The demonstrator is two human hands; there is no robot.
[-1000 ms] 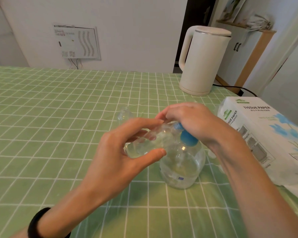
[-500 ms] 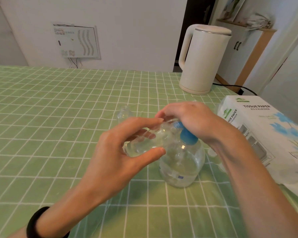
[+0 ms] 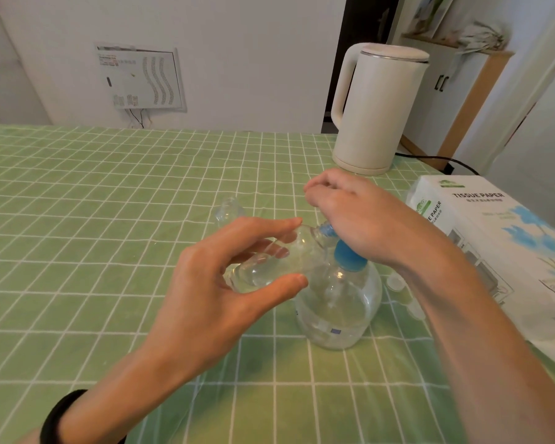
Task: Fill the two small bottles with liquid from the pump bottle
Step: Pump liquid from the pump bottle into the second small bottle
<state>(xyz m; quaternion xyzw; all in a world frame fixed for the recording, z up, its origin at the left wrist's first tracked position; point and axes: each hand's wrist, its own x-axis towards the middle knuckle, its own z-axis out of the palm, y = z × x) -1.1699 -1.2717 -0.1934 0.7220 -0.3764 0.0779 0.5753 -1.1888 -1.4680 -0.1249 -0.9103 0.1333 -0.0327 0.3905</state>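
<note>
A clear pump bottle [image 3: 340, 302] with a blue collar stands on the green checked cloth. My left hand [image 3: 218, 283] holds a small clear bottle [image 3: 269, 264] tilted on its side, its mouth up against the blue nozzle [image 3: 326, 230]. Some clear liquid lies inside it. My right hand [image 3: 350, 213] rests on top of the pump head, fingers curled over it. A second small clear bottle [image 3: 228, 209] stands on the cloth just behind my left hand.
A white kettle [image 3: 375, 107] stands at the back right with its cord trailing off the table. A tissue paper pack [image 3: 494, 245] lies at the right edge. A small clear cap [image 3: 394, 282] sits beside the pump bottle under my right forearm.
My right hand has lifted a little on the pump head, which shows more of the blue nozzle. The small bottle stays held at the nozzle.
</note>
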